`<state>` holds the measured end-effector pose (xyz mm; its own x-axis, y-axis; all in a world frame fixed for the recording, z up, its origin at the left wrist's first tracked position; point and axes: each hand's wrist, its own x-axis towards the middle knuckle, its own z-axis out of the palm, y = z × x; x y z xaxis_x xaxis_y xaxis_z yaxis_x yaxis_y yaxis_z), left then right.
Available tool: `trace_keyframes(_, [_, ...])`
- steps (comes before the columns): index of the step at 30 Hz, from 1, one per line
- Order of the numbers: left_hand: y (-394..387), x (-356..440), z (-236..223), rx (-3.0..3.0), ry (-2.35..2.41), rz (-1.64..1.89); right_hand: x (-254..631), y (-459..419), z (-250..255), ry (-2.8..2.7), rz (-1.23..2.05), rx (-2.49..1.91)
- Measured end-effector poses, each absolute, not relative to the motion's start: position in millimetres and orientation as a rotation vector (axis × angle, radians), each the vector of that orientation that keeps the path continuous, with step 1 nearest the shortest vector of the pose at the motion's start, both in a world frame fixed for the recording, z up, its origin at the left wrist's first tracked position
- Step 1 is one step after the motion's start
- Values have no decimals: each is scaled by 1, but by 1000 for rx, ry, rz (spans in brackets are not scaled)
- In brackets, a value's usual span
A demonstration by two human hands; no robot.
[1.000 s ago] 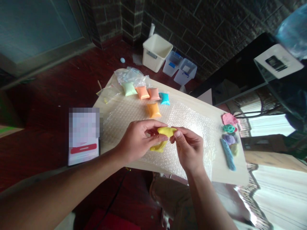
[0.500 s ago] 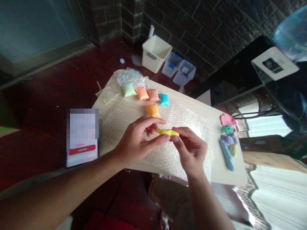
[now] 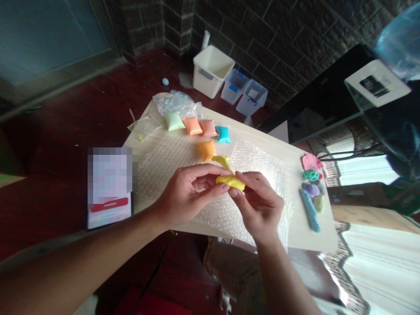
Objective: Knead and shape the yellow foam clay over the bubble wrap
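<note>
Yellow modelling clay (image 3: 231, 181) is pinched between my two hands above the bubble wrap. My left hand (image 3: 188, 190) has thumb and fingers closed on its left end. From the other side, the thumb and index finger of my right hand (image 3: 259, 201) grip the clay. A curved yellow piece (image 3: 222, 161) sticks up behind the fingers; whether it joins the held clay is partly hidden. Just beyond lies an orange-yellow packet (image 3: 207, 150). Farther back are a light green packet (image 3: 173, 121), an orange packet (image 3: 192, 126), a salmon packet (image 3: 208, 128) and a blue packet (image 3: 223, 134).
Bubble wrap (image 3: 170, 153) covers much of the table (image 3: 278, 146). Clay lumps, including a pink one (image 3: 311, 162) and a blue twisted strip (image 3: 309, 211), lie at the right end. A tablet-like screen (image 3: 110, 212) is at left. A white bin (image 3: 210, 81) stands on the floor.
The yellow clay has turned in my fingers, and a curved yellow part now shows above them. My left fingers have closed in on the clay. The view has shifted slightly.
</note>
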<state>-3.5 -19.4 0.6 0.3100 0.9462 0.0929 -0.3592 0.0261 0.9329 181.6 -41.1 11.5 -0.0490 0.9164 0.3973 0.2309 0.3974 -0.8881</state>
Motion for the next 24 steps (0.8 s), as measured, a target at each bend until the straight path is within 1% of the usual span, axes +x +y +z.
trace_keyframes(12, [-22, -4, 2, 1086, 729, 1139, 178, -44, 19, -1562, 761, -1083])
trace_keyframes(18, [-22, -3, 3, 1127, 698, 1166, 178, -43, 19, -1521, 827, -1056])
trace_keyframes(24, [-24, -3, 0, 1157, 734, 1182, 177, -44, 19, -1508, 824, -1062])
